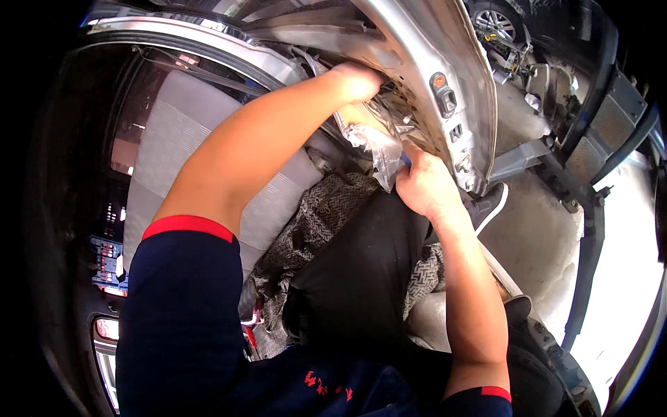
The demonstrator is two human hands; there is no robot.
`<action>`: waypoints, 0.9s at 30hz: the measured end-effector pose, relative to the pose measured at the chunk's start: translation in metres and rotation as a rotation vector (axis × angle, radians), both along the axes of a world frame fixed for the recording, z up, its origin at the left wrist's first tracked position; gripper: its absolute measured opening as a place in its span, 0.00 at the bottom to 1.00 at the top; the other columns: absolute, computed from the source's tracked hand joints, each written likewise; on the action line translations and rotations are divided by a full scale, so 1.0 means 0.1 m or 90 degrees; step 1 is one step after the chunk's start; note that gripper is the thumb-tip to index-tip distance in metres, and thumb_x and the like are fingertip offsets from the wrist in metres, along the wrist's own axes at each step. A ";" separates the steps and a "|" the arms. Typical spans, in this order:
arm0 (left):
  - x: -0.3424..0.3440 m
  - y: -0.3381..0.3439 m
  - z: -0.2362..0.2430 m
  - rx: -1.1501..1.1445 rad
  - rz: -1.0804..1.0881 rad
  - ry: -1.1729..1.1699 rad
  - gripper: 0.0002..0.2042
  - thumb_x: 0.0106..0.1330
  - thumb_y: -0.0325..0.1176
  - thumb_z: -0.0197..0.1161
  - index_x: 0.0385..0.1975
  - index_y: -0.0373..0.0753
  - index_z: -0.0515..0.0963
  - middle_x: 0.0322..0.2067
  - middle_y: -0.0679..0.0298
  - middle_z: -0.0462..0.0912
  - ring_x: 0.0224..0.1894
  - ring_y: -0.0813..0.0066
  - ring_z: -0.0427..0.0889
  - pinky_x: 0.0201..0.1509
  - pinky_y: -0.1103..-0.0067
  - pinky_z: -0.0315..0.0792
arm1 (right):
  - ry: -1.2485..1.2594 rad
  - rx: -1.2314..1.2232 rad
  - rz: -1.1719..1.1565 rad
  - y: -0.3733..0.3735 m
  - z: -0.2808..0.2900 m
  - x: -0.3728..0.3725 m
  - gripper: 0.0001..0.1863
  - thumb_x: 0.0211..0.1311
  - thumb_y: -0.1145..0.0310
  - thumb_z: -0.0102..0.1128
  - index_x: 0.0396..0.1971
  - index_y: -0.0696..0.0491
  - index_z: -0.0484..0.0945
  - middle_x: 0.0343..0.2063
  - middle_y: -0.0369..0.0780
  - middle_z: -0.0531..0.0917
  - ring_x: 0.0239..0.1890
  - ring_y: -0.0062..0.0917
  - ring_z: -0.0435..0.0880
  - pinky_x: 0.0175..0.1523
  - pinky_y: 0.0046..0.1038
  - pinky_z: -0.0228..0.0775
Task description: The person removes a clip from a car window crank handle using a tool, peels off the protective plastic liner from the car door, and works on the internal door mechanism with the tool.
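A silver car door (462,104) stands open ahead of me, its inner side bare around the latch (447,103). My left hand (358,82) reaches in behind the door's inner edge, and its fingers are hidden there. Crumpled clear plastic film (385,154) hangs from the door between my hands. Beside that film, near the door's lower edge, my right hand (425,182) is closed. A small blue piece (406,160) shows at its fingers; its kind cannot be made out.
To the left lies a grey fabric car seat (201,118). A patterned cloth (333,208) is spread under my leg (354,271). Beyond the door, a dark metal lift arm (587,264) stands on the concrete floor (531,229), with a wheel (495,22) farther back.
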State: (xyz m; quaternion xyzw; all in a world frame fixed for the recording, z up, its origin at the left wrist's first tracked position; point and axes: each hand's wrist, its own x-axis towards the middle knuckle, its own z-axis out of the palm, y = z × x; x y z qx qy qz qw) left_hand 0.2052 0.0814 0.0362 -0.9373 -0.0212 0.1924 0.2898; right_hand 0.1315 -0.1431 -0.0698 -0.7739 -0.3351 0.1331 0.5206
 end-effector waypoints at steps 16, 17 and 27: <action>0.03 0.12 -0.01 -0.085 0.055 -0.018 0.16 0.69 0.33 0.52 0.47 0.36 0.85 0.52 0.47 0.84 0.54 0.50 0.83 0.60 0.65 0.76 | 0.007 -0.010 0.003 -0.01 -0.02 0.02 0.29 0.59 0.72 0.53 0.63 0.59 0.73 0.45 0.62 0.83 0.53 0.53 0.82 0.61 0.45 0.73; -0.01 0.08 0.01 -0.085 0.055 -0.017 0.16 0.69 0.33 0.52 0.47 0.36 0.85 0.52 0.47 0.84 0.54 0.50 0.83 0.60 0.65 0.76 | 0.010 -0.016 0.006 -0.01 -0.02 0.02 0.29 0.59 0.72 0.53 0.63 0.59 0.73 0.45 0.61 0.83 0.53 0.53 0.82 0.61 0.45 0.73; -0.03 0.12 -0.04 -0.036 0.057 -0.048 0.16 0.64 0.26 0.59 0.51 0.37 0.83 0.55 0.51 0.84 0.56 0.53 0.84 0.58 0.66 0.78 | 0.054 -0.046 0.025 0.00 0.03 0.02 0.29 0.60 0.71 0.54 0.64 0.58 0.73 0.48 0.61 0.82 0.57 0.51 0.80 0.64 0.43 0.71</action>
